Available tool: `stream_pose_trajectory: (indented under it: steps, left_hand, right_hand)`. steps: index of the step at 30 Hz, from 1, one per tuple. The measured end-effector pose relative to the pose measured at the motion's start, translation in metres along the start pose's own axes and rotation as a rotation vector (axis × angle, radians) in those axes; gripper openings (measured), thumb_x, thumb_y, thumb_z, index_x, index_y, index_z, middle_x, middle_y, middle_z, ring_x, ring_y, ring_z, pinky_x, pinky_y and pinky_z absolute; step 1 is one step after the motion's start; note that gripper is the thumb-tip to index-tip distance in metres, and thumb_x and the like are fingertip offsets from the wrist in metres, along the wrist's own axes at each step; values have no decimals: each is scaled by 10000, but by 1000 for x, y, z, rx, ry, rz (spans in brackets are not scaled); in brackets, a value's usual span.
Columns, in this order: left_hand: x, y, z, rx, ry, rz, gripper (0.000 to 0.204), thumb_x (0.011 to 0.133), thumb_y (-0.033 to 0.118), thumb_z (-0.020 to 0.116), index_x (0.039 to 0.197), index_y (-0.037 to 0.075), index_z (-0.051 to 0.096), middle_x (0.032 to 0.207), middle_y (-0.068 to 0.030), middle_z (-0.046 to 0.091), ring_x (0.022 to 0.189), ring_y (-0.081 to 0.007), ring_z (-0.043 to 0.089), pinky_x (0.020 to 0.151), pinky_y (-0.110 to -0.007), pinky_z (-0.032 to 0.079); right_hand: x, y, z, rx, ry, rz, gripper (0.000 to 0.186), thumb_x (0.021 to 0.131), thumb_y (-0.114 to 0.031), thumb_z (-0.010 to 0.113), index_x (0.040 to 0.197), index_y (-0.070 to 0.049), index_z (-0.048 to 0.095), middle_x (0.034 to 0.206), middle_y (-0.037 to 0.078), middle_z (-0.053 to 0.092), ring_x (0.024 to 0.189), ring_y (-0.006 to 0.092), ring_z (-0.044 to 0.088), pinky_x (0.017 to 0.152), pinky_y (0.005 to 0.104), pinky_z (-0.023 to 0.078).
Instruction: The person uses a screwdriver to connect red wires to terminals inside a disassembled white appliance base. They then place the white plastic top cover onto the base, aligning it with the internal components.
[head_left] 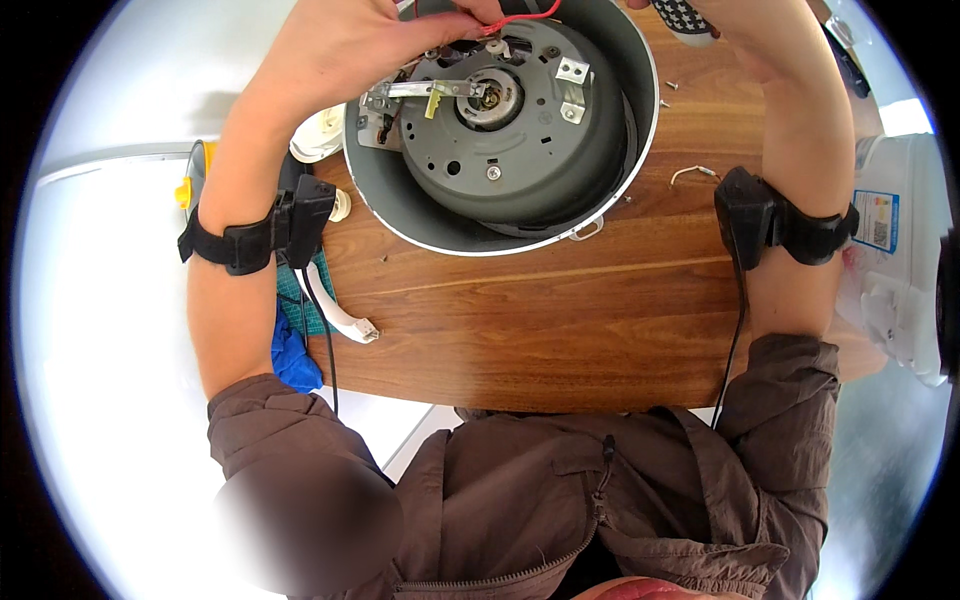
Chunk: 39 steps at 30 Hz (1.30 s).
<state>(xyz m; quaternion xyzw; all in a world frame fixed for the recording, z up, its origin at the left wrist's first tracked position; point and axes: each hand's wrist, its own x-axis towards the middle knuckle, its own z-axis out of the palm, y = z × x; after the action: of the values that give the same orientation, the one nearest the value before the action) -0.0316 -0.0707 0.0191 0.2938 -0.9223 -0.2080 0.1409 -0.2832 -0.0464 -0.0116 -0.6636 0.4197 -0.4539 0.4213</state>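
A round grey appliance body (640,110), like an opened rice cooker, sits on the table with its metal innards showing. My left hand (420,35) reaches over its far left edge, thumb pressed to fingers on a red wire (530,16). Some of those fingers are cut off by the top of the picture. Below that hand a metal bracket (425,89) with a yellowish tab crosses the grey inner plate (500,150). My right hand (735,20), beyond the vessel's right side, closes round a black-and-white patterned handle (686,18); its fingers are mostly out of view.
Loose screws (672,86) lie right of the vessel, and a short wire (690,172) nearer me. A curved white handle (340,310) rests by a green mat (318,290) and blue cloth (293,355) at left. A whitish container (890,270) stands at the right.
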Motion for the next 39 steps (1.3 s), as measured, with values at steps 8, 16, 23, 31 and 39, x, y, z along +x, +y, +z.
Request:
stream_pose_trajectory:
  steps: [8,16,23,31,39]
  left_hand:
    - [3,-6,-2,-35,-24,5,154,807,-37,779,950,19,774,900,-81,735,841,-183,706,752,-300,543]
    - [2,-12,-2,-108,-24,13,138,819,-59,756,941,5,763,892,-82,737,843,-161,702,764,-292,543]
    - [-5,-2,-7,-132,43,-156,127,827,-67,753,939,-8,734,904,-61,734,853,-133,683,798,-290,533]
    - [-13,7,-32,-25,135,-10,136,817,-72,771,941,-36,728,928,-77,717,896,-146,664,838,-279,512]
    - [-15,-13,-39,-80,154,109,182,776,-123,759,915,-9,732,958,-106,712,923,-199,673,855,-310,531]
  right_hand:
    - [-7,-14,9,9,90,4,242,909,-139,757,1028,56,677,790,72,677,680,102,634,582,238,506]
    - [-10,-3,2,75,61,-163,254,914,-173,762,1002,53,684,799,78,689,680,106,644,626,241,519]
    - [3,6,-1,147,57,-163,254,911,-178,765,1002,49,696,834,85,709,717,109,666,659,239,545]
    - [-10,-11,9,302,107,-167,255,906,-157,772,1027,53,692,861,91,717,675,100,653,611,229,535]
    - [-8,-13,29,350,229,-124,203,918,-120,758,1016,47,694,852,80,715,637,89,630,578,222,516]
